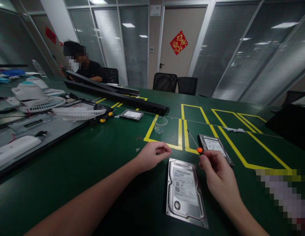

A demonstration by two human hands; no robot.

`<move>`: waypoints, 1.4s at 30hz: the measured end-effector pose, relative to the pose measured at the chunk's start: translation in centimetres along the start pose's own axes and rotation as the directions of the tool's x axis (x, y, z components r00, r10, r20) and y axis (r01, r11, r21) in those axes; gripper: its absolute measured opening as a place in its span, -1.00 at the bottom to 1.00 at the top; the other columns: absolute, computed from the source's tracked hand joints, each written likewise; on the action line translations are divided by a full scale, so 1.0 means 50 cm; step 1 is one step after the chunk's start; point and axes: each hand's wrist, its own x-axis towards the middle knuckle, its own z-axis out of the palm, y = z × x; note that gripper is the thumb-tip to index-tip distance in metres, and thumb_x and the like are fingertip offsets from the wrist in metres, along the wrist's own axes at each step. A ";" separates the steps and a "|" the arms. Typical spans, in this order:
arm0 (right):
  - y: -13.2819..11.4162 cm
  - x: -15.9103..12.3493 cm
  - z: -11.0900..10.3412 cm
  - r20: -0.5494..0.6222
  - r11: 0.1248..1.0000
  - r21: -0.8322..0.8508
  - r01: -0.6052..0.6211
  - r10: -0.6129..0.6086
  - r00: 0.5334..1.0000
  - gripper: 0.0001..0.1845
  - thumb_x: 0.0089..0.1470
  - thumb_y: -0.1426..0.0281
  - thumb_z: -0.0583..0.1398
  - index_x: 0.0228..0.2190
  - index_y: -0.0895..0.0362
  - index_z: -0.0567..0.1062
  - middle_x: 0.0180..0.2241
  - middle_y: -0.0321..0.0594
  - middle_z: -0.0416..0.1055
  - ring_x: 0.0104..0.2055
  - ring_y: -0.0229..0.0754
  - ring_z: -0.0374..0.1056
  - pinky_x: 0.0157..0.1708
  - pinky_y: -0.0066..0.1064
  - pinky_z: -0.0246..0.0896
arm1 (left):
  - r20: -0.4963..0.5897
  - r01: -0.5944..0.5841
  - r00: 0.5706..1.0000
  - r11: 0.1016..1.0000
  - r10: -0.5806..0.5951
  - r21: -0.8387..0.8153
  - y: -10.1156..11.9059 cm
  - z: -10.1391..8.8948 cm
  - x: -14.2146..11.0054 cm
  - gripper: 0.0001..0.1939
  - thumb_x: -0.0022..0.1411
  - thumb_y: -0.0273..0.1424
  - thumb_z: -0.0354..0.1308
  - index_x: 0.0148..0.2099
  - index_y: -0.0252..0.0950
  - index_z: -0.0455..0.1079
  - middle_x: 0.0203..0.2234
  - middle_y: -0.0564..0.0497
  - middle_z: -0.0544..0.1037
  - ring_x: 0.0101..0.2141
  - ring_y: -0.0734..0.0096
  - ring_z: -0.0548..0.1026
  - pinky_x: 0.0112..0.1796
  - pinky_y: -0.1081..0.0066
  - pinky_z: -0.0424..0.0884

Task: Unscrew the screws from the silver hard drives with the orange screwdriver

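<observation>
A silver hard drive (pixel 185 191) lies label up on the green table in front of me. My left hand (pixel 152 156) hovers just left of its top edge, fingers curled in a pinch on something too small to name. My right hand (pixel 216 173) is closed round a small screwdriver with an orange handle (pixel 199 150), its thin shaft pointing up and away. A second, smaller drive (pixel 214 145) lies behind the right hand. Tiny screws (pixel 137 149) lie on the table left of my left hand.
A clear plastic cup (pixel 160 124) stands inside yellow tape lines (pixel 179 134). Another drive (pixel 132 114) and a yellow-handled screwdriver (pixel 106 117) lie farther back by a long black power strip (pixel 118 96). White fan parts (pixel 41 103) fill the left. A person sits at the far left.
</observation>
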 end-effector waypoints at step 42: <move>0.019 -0.006 0.002 -0.009 0.999 -0.036 0.007 -0.007 1.000 -0.77 0.32 0.15 0.23 -0.16 0.04 0.47 -0.22 -0.15 0.51 -0.19 -0.01 0.45 -0.18 -0.12 0.31 | 0.045 0.052 0.997 0.975 -0.063 0.216 0.024 -0.001 -0.013 -0.86 0.30 -0.50 0.26 -0.20 -0.28 0.67 -0.23 -0.03 0.74 -0.18 0.30 0.68 -0.08 0.31 0.57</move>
